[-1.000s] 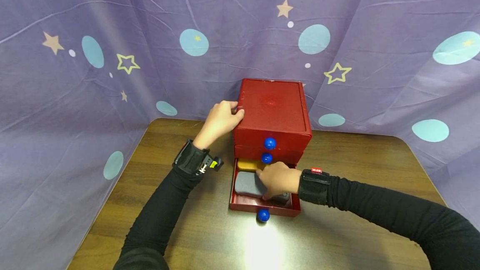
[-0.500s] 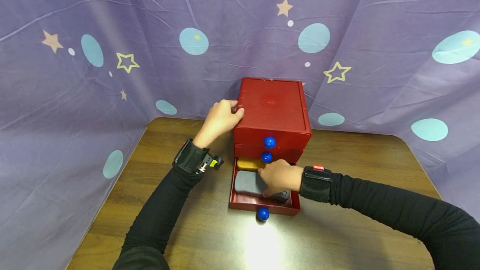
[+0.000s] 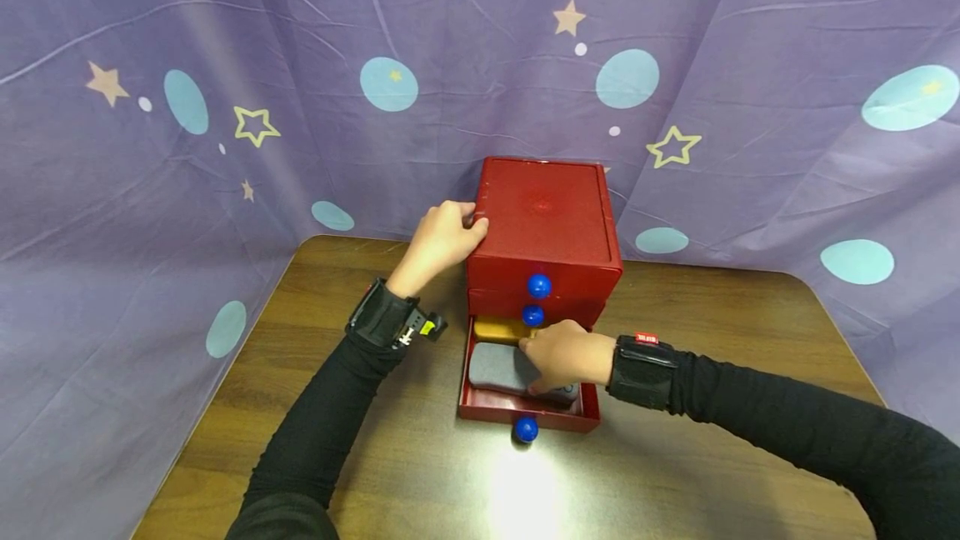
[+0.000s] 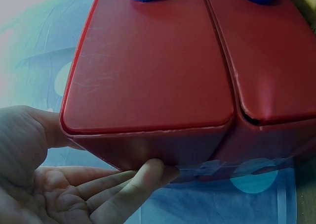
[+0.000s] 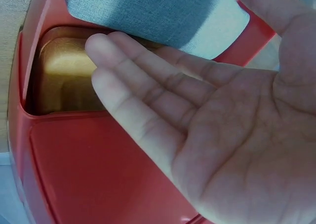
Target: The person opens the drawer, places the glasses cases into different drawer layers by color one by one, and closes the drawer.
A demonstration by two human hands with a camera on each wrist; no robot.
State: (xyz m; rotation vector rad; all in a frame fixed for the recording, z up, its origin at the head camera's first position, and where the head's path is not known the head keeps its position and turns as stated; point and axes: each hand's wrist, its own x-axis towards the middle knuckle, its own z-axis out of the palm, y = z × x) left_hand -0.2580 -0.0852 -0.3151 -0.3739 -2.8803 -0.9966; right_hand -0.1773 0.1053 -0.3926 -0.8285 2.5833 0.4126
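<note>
A red drawer cabinet (image 3: 547, 215) stands on the table, its lowest drawer (image 3: 480, 407) pulled out. My left hand (image 3: 444, 236) grips the cabinet's upper left side; in the left wrist view, fingers (image 4: 148, 177) lie on its side wall. In the drawer are a grey fabric-textured case (image 3: 498, 367) and, behind it, a golden-yellow object (image 3: 497, 329), partly under the drawer above. My right hand (image 3: 562, 354) straddles the case's right part, thumb at its near edge. The right wrist view shows straight fingers (image 5: 153, 120) along its far edge, fingertips near the yellow object.
Blue round knobs mark the drawers; the lowest knob (image 3: 526, 429) juts toward me over the wooden table (image 3: 405, 473). Two drawers above are closed. A purple curtain (image 3: 465, 40) with stars and dots hangs right behind the cabinet.
My right hand and wrist have shifted slightly to the right over the case. The left hand, cabinet, drawer and case have stayed in place.
</note>
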